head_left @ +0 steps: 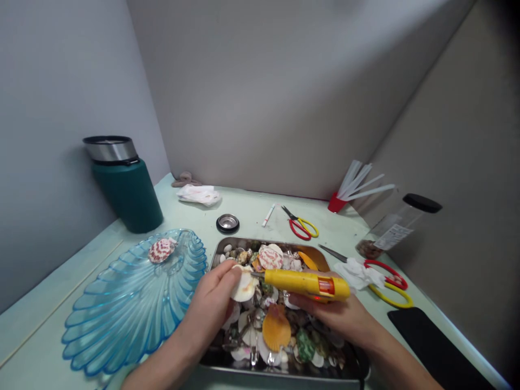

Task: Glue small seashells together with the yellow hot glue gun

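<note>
Between thumb and fingers, my left hand (217, 290) pinches a white scallop shell (244, 285) over the tray. A yellow glue gun (298, 283) is gripped in my right hand (335, 311), its metal tip pointing left at the shell's edge. Whether the tip touches the shell I cannot tell. A small red light shows on the gun's underside. Below both hands lies a metal tray (325, 261) full of mixed shells, among them an orange scallop shell (276, 329) and a red-and-white scallop shell (271, 256).
At left, a blue shell-shaped dish (122, 303) holds a speckled scallop shell (161, 250). Behind it stands a green tumbler (128, 192). Two pairs of scissors (301, 226), a red cup of glue sticks (337, 202), a lidded jar (390, 227) and a black phone-like slab (434, 341) are at right.
</note>
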The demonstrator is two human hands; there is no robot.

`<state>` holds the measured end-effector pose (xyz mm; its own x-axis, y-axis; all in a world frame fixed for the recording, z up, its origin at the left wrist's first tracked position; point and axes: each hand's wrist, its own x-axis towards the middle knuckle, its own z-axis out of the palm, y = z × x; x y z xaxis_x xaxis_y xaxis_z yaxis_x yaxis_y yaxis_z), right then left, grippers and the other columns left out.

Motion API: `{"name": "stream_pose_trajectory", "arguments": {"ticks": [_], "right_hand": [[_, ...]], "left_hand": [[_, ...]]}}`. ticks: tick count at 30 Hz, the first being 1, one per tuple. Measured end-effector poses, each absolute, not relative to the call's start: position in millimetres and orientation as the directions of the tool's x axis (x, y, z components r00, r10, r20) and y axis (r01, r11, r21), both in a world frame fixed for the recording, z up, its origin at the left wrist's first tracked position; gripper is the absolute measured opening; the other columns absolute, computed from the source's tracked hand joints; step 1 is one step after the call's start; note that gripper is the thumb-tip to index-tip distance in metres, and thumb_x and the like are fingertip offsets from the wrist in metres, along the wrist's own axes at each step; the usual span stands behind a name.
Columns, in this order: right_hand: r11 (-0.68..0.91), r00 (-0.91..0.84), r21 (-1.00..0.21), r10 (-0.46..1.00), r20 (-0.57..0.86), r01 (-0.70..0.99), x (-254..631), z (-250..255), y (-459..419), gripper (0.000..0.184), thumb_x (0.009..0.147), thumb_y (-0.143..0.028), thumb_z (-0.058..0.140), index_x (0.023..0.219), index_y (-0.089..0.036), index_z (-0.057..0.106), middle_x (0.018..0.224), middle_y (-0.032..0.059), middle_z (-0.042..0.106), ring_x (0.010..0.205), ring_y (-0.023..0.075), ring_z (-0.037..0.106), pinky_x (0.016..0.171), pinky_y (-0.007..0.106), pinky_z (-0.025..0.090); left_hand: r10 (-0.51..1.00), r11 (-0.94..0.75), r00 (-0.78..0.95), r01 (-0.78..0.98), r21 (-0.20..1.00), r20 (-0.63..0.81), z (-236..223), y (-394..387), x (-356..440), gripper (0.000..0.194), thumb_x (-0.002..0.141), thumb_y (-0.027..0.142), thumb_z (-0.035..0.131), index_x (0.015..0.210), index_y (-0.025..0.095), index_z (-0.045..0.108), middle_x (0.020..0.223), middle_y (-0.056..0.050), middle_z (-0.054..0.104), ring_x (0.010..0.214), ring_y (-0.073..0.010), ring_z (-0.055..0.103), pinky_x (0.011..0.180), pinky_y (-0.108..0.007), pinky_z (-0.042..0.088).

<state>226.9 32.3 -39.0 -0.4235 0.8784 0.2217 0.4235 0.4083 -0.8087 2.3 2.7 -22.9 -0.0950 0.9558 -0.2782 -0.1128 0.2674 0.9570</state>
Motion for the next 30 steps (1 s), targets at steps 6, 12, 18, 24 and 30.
{"name": "stream_pose_trajectory", "arguments": {"ticks": [6,12,18,24,30], "right_hand": [[0.392,-0.385,-0.8,0.896,0.221,0.453,228.2,-39.4,31.0,0.019,0.075,-0.035,0.067,0.085,-0.019,0.069,0.087,0.0055,0.072,0.077,0.0228,0.067,0.073,0.034,0.056],[0.416,-0.44,-0.815,0.869,0.227,0.403,224.3,-35.1,31.4,0.015,0.078,-0.035,0.065,0.076,-0.02,0.066,0.073,0.0024,0.069,0.068,0.0194,0.064,0.061,0.027,0.055],[0.39,-0.431,-0.833,0.878,0.208,0.392,222.5,-34.6,31.2,0.013,0.078,-0.033,0.065,0.079,-0.02,0.066,0.077,0.0021,0.07,0.072,0.0193,0.065,0.066,0.027,0.055],[0.371,-0.367,-0.821,0.905,0.216,0.433,225.9,-40.0,31.5,0.018,0.073,-0.034,0.069,0.084,-0.019,0.068,0.085,0.0047,0.071,0.077,0.0226,0.067,0.072,0.032,0.055],[0.39,-0.385,-0.807,0.896,0.221,0.443,227.0,-40.4,31.5,0.016,0.075,-0.033,0.068,0.084,-0.02,0.068,0.084,0.004,0.071,0.076,0.0215,0.066,0.072,0.031,0.055]], "left_hand": [[0.956,0.247,-0.118,-0.172,0.954,-0.269,-27.0,1.4,2.6,0.022,0.078,0.04,0.056,0.071,0.019,0.055,0.056,0.006,0.046,0.046,-0.0092,0.037,0.041,-0.017,0.026],[0.952,0.28,-0.092,-0.116,0.953,-0.291,-24.5,1.9,3.1,0.023,0.077,0.038,0.056,0.064,0.019,0.051,0.051,0.006,0.043,0.041,-0.0085,0.034,0.036,-0.018,0.023],[0.968,0.252,-0.002,-0.038,0.967,-0.252,-19.7,-1.1,2.5,0.026,0.078,0.037,0.053,0.06,0.019,0.05,0.049,0.006,0.041,0.04,-0.0089,0.031,0.035,-0.019,0.021],[0.962,0.274,0.016,-0.023,0.962,-0.273,-18.8,-1.0,0.2,0.024,0.078,0.037,0.055,0.061,0.019,0.054,0.05,0.005,0.044,0.042,-0.0101,0.034,0.037,-0.021,0.023],[0.966,0.258,-0.015,-0.055,0.964,-0.26,-18.9,0.6,0.7,0.025,0.078,0.037,0.055,0.06,0.02,0.052,0.052,0.005,0.045,0.042,-0.0099,0.035,0.037,-0.02,0.024]]}}
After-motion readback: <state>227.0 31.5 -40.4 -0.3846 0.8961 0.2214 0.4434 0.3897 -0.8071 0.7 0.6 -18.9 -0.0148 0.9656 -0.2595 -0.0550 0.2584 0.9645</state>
